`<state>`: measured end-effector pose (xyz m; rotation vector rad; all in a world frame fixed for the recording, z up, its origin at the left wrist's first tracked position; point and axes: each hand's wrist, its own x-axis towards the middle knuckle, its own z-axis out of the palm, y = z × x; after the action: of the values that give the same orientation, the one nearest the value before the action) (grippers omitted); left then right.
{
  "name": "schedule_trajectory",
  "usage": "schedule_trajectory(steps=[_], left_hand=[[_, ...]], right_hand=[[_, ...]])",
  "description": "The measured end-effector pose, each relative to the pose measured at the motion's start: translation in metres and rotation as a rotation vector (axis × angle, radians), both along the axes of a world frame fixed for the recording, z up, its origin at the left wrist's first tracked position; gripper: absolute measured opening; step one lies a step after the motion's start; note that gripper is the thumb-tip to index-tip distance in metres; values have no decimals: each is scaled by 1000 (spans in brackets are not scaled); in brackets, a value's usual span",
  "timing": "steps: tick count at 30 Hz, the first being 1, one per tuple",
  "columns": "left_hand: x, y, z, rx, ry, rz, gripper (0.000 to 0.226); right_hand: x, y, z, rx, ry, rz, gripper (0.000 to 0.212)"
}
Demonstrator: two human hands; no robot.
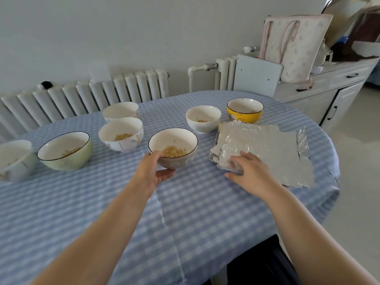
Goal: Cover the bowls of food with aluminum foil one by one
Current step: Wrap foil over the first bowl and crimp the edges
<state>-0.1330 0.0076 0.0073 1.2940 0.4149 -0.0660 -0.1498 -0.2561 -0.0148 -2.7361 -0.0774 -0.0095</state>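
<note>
Several bowls with yellowish food stand uncovered on the blue checked tablecloth (pixel 197 212). My left hand (pixel 151 171) grips the near side of a grey-brown bowl (pixel 173 147), thumb under its base and fingers at its rim. To its right lies a stack of aluminum foil sheets (pixel 265 149). My right hand (pixel 249 171) rests on the stack's near left corner, fingers on the crinkled foil. Other bowls: a green one (pixel 65 151), a white one (pixel 121 133), one behind it (pixel 121 110), a small white one (pixel 203 118), a yellow one (pixel 245 110), one at the far left (pixel 15 159).
A white radiator (pixel 86 97) runs along the wall behind the table. At the right stand a grey cabinet (pixel 329 89) and a pale tote bag (pixel 296 46). The table's right edge drops off just past the foil.
</note>
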Motion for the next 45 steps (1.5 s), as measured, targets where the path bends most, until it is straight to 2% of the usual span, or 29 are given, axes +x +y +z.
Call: schedule_trajectory(steps=[1,3,8,13,15,17,20,24,25,26,28,30,32,34,36,38,40,42,44,45], left_hand=[[-5,2,0,20,-11,-27,26],[-13,7,-3,44,-18,-66,25],[-22,15,-10,43,-42,-113,18],[-25,16,-17,5,-83,-158,15],[-23,21,-18,33,-114,-197,14],[-20,25,-18,79,-122,-226,18],[-17,28,-17,113,-123,-275,28],[-14,33,-17,177,-104,-295,34],[-14,34,-16,187,-103,-290,36],[-14,34,-15,177,-114,-267,41],[-14,34,-14,100,-151,-142,56],[-11,38,-12,-21,-151,10,70],[-8,44,-9,-155,-119,54,77],[-10,49,-7,-220,-106,15,71],[-12,51,-7,-213,-132,-36,53],[-13,53,-8,-199,-152,-88,38],[-12,53,-8,-181,-143,-68,28],[-11,50,-7,-197,-110,-21,19],[-11,46,-6,-241,-87,-14,18],[-10,45,-5,-247,-78,-24,20]], right_hand=[[-2,-1,1,-54,15,-2,64],[-4,-1,1,-126,30,-5,70],[-6,2,-3,-36,21,-32,48],[-4,7,-1,127,32,-129,46],[-5,9,3,240,-43,-185,33],[-8,13,10,306,-161,-225,37],[-12,29,25,299,-325,-226,39],[-17,71,49,289,-445,-72,32],[-18,82,53,250,-442,5,28],[-17,93,55,174,-426,88,33],[-14,113,56,23,-372,241,41],[-13,130,55,-64,-341,343,40],[-14,142,52,-115,-327,404,37],[-15,150,50,-141,-296,431,38],[-18,154,50,-157,-245,453,46],[-21,155,55,-114,-175,442,66],[-23,153,66,16,-106,390,83],[-17,145,76,174,-158,268,74],[-1,130,80,227,-307,84,50],[7,122,80,233,-324,-4,44]])
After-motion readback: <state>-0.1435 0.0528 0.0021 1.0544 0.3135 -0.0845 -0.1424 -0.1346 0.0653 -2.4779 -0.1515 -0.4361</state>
